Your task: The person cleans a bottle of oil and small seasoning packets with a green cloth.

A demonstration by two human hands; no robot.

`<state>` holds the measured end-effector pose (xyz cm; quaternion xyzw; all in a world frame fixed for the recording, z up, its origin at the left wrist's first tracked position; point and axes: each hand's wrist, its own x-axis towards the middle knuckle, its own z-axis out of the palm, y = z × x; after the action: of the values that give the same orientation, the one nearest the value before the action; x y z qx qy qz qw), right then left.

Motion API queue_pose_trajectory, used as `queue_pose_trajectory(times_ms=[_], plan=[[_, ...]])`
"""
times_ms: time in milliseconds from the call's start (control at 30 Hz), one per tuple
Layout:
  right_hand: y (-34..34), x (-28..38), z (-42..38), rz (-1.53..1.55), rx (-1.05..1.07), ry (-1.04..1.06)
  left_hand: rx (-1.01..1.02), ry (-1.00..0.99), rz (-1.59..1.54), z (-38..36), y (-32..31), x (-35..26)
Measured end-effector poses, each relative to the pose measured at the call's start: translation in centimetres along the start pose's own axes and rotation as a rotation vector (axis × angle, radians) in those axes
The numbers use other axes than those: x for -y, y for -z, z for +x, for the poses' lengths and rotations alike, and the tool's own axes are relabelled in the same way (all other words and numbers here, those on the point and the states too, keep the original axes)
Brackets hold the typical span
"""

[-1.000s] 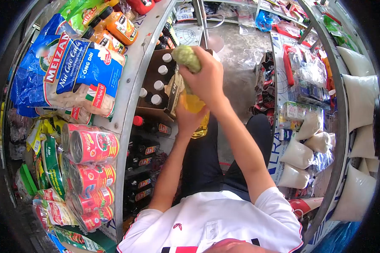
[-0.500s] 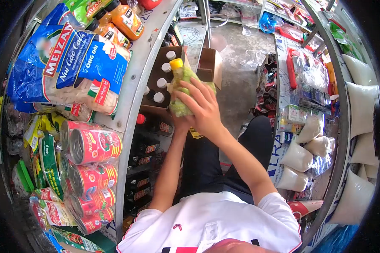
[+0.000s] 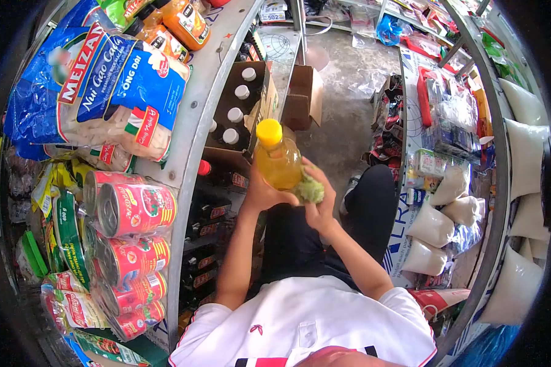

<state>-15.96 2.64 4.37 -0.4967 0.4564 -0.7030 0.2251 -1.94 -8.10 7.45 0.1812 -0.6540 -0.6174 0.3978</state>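
A bottle of yellow liquid [image 3: 278, 164] with a yellow cap is held up over my lap, cap tilted towards the camera. My left hand [image 3: 266, 192] is wrapped round its lower side. In my right hand [image 3: 322, 208] is a bunched light-green cloth [image 3: 312, 188], pressed against the bottle's right side. My fingers partly hide the bottle's lower end. Just beyond the bottle stands a cardboard box [image 3: 251, 113] of white-capped bottles.
Pasta bags [image 3: 113, 92] and wrapped red cans [image 3: 138, 211] crowd the left shelf [image 3: 193, 131]. Dark bottles [image 3: 205, 244] stand beneath it. An open carton [image 3: 301, 98] sits ahead on the floor. White filled bags [image 3: 431, 229] line the right shelf.
The cloth has gone from covering the bottle's front to its right side, leaving the yellow liquid visible. My right hand has moved down and right; the bottle has come lower and nearer.
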Motion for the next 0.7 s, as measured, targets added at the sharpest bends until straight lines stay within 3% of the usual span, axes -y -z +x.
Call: queue_pose_trajectory(times_ms=[100,133,233,300,367,433,567,700], plan=[[-0.4,-0.2,-2.9,-0.014,0.048,-0.108,-0.096,0.139,-0.162,-1.3,0.3,1.0],[-0.9,-0.1,-3.4,-0.001,0.012,-0.170,-0.135,0.054,-0.067,-1.4,-0.3,1.2],[-2.3,1.0,-2.2,0.065,-0.084,-0.276,-0.063,0.042,0.000,-0.3,-1.8,-0.9],[-2.7,3.0,1.2,0.364,-0.226,-0.148,-0.051,-0.052,0.113,-0.2,-1.7,0.0],[-2.6,5.7,3.8,0.359,-0.207,-0.132,-0.141,0.006,0.043,-1.6,-1.3,1.7],[-2.5,6.7,5.0,0.101,0.021,-0.070,-0.166,0.059,0.059,-3.5,-0.2,3.6],[-4.3,1.8,1.9,0.218,-0.114,0.020,-0.052,0.113,0.093,-4.5,1.3,5.2],[-2.7,-2.5,-1.0,0.079,-0.004,-0.172,-0.046,0.059,0.276,-4.5,1.3,2.6]])
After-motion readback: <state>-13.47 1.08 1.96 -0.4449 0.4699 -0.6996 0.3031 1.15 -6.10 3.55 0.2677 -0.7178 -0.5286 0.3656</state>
